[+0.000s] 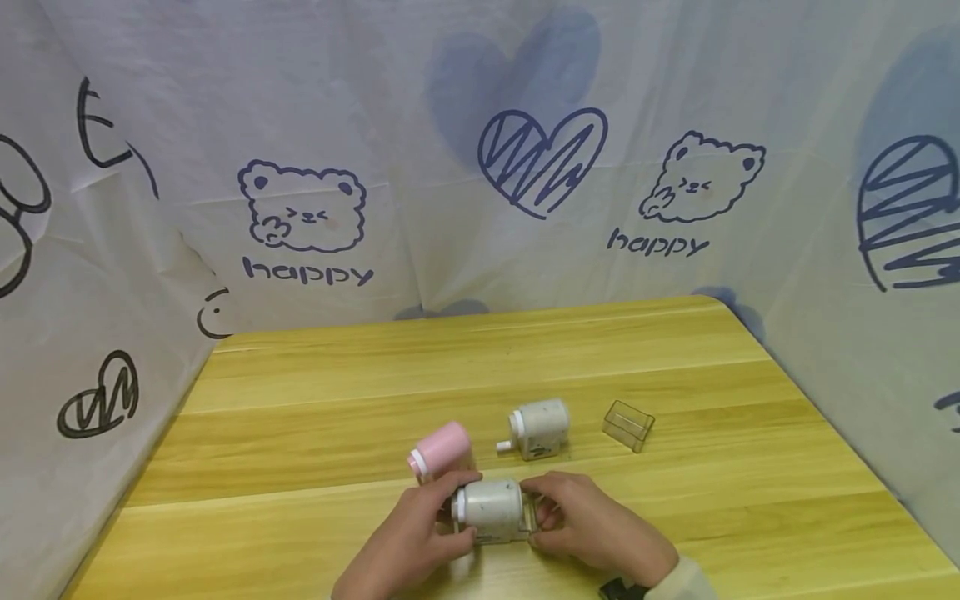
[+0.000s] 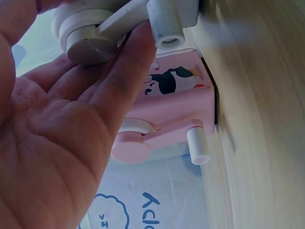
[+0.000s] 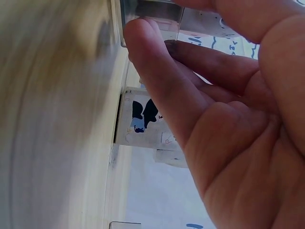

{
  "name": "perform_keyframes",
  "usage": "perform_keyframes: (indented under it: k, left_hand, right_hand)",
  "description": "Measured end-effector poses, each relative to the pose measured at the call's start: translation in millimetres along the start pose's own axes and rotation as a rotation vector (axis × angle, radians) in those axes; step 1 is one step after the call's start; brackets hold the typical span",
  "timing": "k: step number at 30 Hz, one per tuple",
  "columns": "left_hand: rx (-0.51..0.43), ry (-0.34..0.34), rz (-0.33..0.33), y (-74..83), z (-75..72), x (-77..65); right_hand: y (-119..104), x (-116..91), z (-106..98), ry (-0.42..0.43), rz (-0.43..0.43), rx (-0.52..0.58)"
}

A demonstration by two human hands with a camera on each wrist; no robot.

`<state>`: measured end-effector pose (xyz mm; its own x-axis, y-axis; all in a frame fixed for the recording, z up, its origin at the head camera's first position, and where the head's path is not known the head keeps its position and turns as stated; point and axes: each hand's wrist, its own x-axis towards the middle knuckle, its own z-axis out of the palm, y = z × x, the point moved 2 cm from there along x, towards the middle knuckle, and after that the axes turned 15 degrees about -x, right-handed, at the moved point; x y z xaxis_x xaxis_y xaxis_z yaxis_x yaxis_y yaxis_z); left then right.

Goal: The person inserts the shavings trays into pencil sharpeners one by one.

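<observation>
Head view: I see left hand [image 1: 423, 527] gripping grey sharpener [image 1: 491, 504], right hand [image 1: 585, 521] pinching its clear drawer [image 1: 528, 514]; pink sharpener [image 1: 446, 447] nearby.

Right hand [image 1: 577, 521] was bare, and there, just behind it, showed a pale cream sleeve [image 1: 684, 581] | nearer the thumb side, a small black piece [image 1: 618, 591], cut off | left hand [image 1: 412, 533]: bare too, palm [image 2: 52, 152] creased

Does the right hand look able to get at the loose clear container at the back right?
Probably yes: nothing visible stands between the right hand and the clear container, though the hand would likely first have to release the clear drawer at the near grey sharpener's end.
</observation>
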<state>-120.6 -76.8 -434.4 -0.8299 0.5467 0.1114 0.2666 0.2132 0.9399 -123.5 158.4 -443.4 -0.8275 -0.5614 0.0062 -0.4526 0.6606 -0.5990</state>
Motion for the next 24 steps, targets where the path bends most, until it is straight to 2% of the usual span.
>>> perform_keyframes:
  k: [14,24]
  left_hand:
    - [0.016,0.004,0.004,0.3,0.2,0.6]
    - [0.001,0.003,-0.021,1.6,0.2,0.2]
  right_hand:
    - [0.0,1.2,1.6,0.009,-0.009,-0.019]
    - [-1.7,1.5,-0.1,-0.013,0.005,-0.007]
